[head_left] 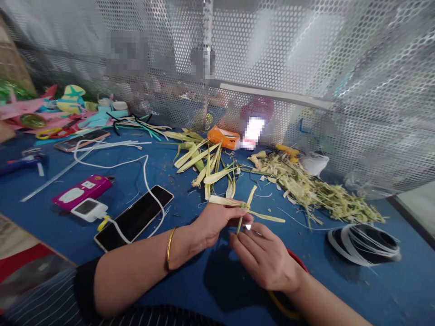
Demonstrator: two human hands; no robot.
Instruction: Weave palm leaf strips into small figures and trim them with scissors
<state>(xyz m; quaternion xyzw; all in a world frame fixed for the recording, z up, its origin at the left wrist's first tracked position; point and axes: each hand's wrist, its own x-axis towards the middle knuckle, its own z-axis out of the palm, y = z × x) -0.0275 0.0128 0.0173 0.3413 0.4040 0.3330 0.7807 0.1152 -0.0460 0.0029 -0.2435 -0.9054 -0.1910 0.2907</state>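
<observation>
Between left hand [217,222] and right hand [264,259], knotted straw strips [245,207] sit pinched.

Craft workshop: leaf strips [204,163], perforated screen [340,68], blue worktable [170,176].

Left hand [217,222] pinches the knotted leaf strips [245,207]; right hand [265,260] has its fingertips at their lower end.

- Ahead of the grip: loose leaf strips [204,163] lie just beyond, blocking a low, straight reach. An orange box [224,137] sits further back, with the perforated screen [306,68] closing off behind it.
- Right and ahead: a scrap heap [312,188] stands near.
- Right: a coiled roll [363,242] sits well apart, with bare blue table [316,235] between it and the grip, open to pass.
- Left: a phone [134,217] and white cable [146,181] lie near, with a pink power bank [81,190] beyond.
- Toward the body: a red-and-yellow loop [299,260] lies under the right wrist. The table between the forearms is open.
</observation>
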